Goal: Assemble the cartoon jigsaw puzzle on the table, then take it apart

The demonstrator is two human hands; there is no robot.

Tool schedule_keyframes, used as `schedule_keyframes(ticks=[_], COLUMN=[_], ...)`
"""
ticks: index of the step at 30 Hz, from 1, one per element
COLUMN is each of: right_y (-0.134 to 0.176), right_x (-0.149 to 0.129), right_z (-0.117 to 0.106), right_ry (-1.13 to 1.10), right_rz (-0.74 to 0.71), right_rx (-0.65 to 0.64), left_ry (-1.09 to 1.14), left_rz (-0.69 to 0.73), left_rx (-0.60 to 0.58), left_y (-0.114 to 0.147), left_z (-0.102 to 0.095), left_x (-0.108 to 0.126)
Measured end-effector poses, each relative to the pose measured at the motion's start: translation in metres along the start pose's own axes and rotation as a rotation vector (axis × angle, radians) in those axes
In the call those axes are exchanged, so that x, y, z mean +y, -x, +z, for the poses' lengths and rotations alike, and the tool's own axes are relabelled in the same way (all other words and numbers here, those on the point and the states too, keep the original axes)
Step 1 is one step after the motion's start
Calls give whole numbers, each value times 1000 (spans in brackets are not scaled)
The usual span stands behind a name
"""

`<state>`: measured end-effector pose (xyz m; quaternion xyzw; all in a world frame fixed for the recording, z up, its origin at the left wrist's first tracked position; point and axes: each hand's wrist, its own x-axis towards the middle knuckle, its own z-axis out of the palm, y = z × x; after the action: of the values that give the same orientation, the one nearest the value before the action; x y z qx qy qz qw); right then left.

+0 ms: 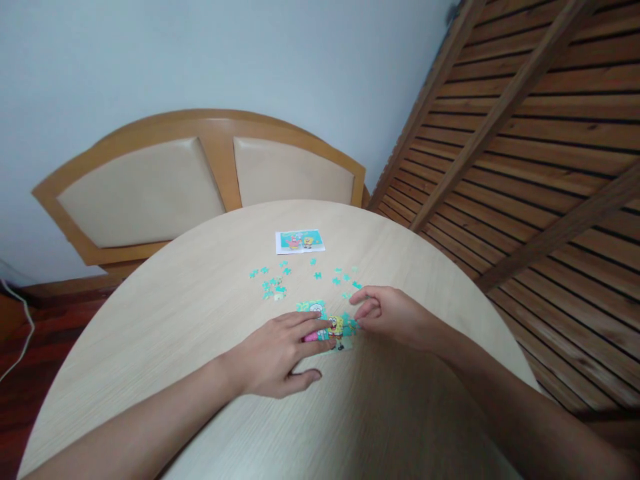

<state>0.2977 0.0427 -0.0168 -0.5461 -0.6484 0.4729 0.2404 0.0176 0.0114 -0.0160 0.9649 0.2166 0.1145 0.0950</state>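
Note:
A partly joined jigsaw puzzle (336, 325) with yellow, pink and teal cartoon figures lies on the round table. My left hand (283, 347) rests flat across its left side, fingers spread, hiding part of the picture. At the puzzle's right edge is my right hand (383, 313), its index finger reaching forward and its other fingers curled toward the thumb. Teal bits show beside the thumb tip; whatever the fingers grip is too small to make out. Just beyond this hand lies a loose teal puzzle piece (357, 285).
Several loose pieces (270, 287) lie left of centre, and more pieces (337, 280) are scattered to the right. Behind them is a picture sheet (300, 241) with cartoon figures. A padded wooden headboard (215, 160) and a slatted wooden panel (500, 167) stand beyond the table (200, 287).

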Motion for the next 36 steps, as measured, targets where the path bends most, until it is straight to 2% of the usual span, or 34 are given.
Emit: schedule_keyframes(ticks=[3,9,16,26,36], right_y=[12,28,30,31,37], right_x=[2,4,4,8,-1], right_z=[4,17,23,20,21], right_ry=[-23,-110,-99,-75,3], right_rz=[-25,-44,-78,-124,-143], right_rx=[29,168,194,185,134], left_ry=[8,1,-3,-5,33], left_rz=[1,10,5,7,7], left_rx=[6,6,3,6,35], left_y=[0,-1,-1,0,-1], left_z=[0,-1,-1,1,0], left_x=[0,0,1,0,1])
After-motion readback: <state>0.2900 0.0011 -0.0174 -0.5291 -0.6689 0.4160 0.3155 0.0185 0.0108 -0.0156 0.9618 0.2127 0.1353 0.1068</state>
